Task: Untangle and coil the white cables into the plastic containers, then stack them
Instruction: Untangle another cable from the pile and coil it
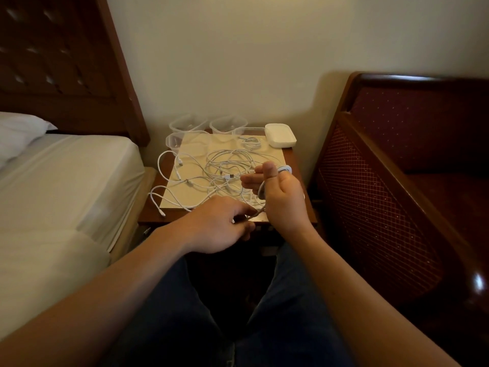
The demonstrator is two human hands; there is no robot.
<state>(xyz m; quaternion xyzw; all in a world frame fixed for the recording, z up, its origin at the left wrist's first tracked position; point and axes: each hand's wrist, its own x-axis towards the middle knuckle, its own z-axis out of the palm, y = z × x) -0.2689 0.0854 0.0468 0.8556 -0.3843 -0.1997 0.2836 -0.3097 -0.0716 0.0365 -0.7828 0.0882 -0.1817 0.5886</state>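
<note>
Both hands busy with one white cable over the small wooden nightstand [304,207]

The right hand [280,197] has its fingers curled, thumb up, a loop of thin white cable [261,190] wound round them; the left hand [222,223] pinches the same strand at the nightstand's front edge, so it runs near-vertical between them. The tangled white cables [217,173] sprawl mid-top. At the back, one clear plastic container [250,136] holds a coiled cable; three others [185,124] look empty, beside a white lidded box [280,135].

White cables [225,170]; dark red dotted armchair [397,133]
</note>
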